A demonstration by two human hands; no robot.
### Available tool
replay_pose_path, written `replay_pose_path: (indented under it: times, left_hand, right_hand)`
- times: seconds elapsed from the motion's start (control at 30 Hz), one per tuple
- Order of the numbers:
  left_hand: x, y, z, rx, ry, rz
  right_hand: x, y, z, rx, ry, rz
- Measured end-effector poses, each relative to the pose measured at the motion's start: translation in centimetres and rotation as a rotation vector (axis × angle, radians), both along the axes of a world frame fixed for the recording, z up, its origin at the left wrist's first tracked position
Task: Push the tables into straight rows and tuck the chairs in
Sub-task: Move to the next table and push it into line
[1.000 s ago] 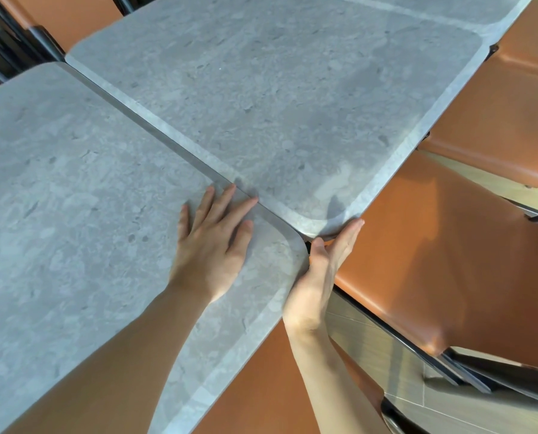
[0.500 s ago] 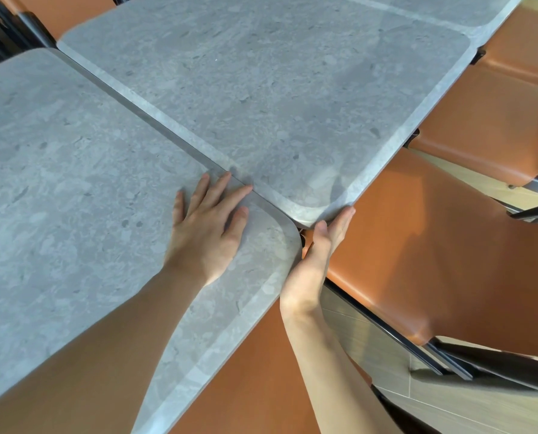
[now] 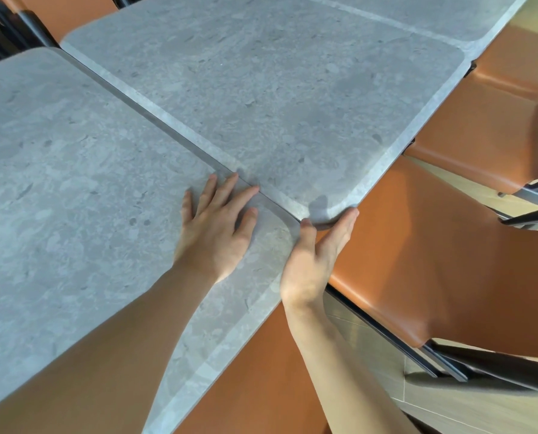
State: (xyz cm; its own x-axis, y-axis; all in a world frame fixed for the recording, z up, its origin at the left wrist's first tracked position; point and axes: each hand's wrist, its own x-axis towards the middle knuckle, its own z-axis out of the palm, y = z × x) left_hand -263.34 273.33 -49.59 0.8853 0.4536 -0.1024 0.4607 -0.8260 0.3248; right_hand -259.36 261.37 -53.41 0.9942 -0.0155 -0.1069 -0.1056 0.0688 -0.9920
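Observation:
Two grey stone-look tables meet edge to edge. The near table (image 3: pixel 73 183) fills the left; my left hand (image 3: pixel 217 233) lies flat on its top by the rounded corner, fingers spread. The middle table (image 3: pixel 292 98) lies beyond the seam. My right hand (image 3: pixel 314 255) presses with straight fingers against the rounded corners of both tables, thumb at the seam. An orange chair seat (image 3: pixel 433 252) sits partly under the middle table, just right of that hand. Another orange seat (image 3: pixel 255 380) shows under the near table's edge.
A third grey table (image 3: pixel 433 14) adjoins at the top right. More orange chairs stand at the right (image 3: pixel 493 133) and top left (image 3: pixel 64 10), with dark metal frames (image 3: pixel 443 364). Pale wood floor (image 3: pixel 468 408) shows at the lower right.
The view has shifted slightly; the seam between the two tables looks tighter at the corner. Both hands keep the same places on the table corners.

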Motion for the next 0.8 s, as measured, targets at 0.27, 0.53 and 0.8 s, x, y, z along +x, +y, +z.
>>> replay_pose_path:
  times: [0.27,0.53,0.8]
  left_hand:
    - [-0.6,-0.5,-0.2,0.015,-0.183,0.059]
    - [-9.7,-4.9,0.6,0.142,-0.08,0.248]
    - [-20.1,-6.3,-0.2,0.21,0.273,0.297]
  right_hand:
    - [0.0,-0.2,0.9,-0.619,-0.638,0.324]
    - [0.8,-1.1,1.4,-0.929,-0.917,0.787]
    - [-3.9,-0.7,1.1,-0.989,-1.213,0.979]
